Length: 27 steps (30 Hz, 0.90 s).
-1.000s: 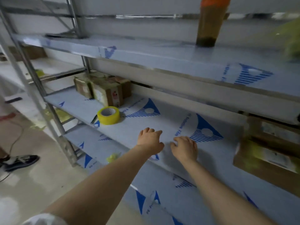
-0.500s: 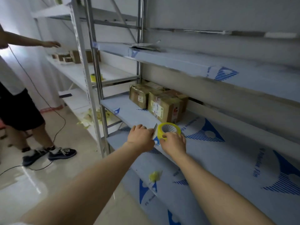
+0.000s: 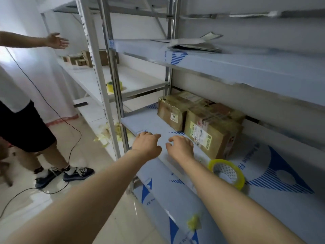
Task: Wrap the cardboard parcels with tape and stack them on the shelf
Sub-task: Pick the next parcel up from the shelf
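Two taped cardboard parcels stand side by side on the middle shelf (image 3: 151,122): a front one with a white label (image 3: 211,136) and a smaller one behind it (image 3: 171,111). A yellow tape roll (image 3: 226,171) lies on the shelf to the right of my right forearm. My left hand (image 3: 146,144) hovers at the shelf's front edge with fingers loosely curled, holding nothing. My right hand (image 3: 181,147) reaches just left of the front parcel with its fingers bent, and I see nothing in it.
A grey steel upright (image 3: 114,95) stands left of my hands. Another person (image 3: 26,124) stands at left with an arm stretched out, a cable trailing on the floor. A second tape roll (image 3: 113,86) sits on the neighbouring rack. Folded paper (image 3: 193,44) lies on the upper shelf.
My view has swung left along the rack. My right hand held the tape roll half a second ago; the roll now lies on the shelf and both hands have moved toward the parcels.
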Motion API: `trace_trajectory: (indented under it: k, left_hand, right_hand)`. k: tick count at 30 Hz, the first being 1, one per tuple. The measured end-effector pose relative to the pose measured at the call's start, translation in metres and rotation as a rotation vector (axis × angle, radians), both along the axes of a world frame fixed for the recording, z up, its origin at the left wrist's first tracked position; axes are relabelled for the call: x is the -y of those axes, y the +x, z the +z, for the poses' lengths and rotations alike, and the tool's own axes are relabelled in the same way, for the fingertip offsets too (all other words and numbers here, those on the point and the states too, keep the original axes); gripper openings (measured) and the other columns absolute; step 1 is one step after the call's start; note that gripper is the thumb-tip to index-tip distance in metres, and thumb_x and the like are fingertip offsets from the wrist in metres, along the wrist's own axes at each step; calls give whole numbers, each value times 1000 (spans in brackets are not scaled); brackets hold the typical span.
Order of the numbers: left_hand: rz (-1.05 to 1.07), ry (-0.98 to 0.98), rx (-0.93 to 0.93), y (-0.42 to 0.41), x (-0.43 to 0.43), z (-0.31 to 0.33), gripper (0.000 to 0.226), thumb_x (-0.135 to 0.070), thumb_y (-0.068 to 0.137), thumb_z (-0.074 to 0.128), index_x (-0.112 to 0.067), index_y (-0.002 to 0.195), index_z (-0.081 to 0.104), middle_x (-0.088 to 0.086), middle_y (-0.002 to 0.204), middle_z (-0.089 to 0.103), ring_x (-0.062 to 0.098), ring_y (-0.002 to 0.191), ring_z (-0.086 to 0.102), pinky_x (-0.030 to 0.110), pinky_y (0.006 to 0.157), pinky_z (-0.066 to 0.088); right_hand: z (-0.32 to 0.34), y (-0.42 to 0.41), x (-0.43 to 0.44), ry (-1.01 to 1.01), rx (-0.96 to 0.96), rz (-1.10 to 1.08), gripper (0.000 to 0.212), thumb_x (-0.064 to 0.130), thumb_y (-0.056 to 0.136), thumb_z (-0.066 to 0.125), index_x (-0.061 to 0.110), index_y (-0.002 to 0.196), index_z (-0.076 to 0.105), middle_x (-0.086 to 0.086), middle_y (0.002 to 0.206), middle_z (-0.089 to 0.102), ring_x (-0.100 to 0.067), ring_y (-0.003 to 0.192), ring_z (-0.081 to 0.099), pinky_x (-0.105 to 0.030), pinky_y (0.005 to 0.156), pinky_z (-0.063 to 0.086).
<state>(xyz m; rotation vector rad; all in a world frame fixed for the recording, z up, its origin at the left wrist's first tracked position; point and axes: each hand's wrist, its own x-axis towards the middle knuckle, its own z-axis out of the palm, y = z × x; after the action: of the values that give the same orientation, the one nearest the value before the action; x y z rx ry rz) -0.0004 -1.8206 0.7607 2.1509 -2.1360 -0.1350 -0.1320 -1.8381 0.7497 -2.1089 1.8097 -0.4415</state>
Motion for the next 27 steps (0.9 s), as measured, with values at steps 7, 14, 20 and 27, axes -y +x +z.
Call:
trace_trajectory:
  k: [7,14,20,27]
  left_hand:
    - [-11,-17,-55,33,110,0,56,-33,92,48,-24,145,35,8,142,47,27,135,33,39,109,29]
    - [-39,3,-168,50,195,-1,53,-27,91,48,-25,144,38,8,138,50,27,125,47,38,100,40]
    - [-103,-51,-344,66,272,-1,40,-13,91,48,-5,130,48,18,126,56,34,114,54,37,89,44]
    - [-107,130,-691,82,358,-6,38,-27,96,47,-1,123,51,18,118,59,35,107,55,39,86,44]
  right_hand:
    - [7,26,100,-21,20,-50,36,26,96,47,17,129,57,-6,137,53,-28,127,45,-35,108,31]
    - [10,32,163,-187,-117,-127,34,19,97,46,13,130,50,-9,135,51,-29,125,45,-37,106,32]
    - [7,36,207,-240,-364,-198,50,20,93,52,10,139,35,-9,143,39,-27,130,38,-36,107,28]
    - [0,70,245,-101,-371,-358,28,22,98,47,8,122,48,-6,138,43,-28,119,47,-32,92,37]
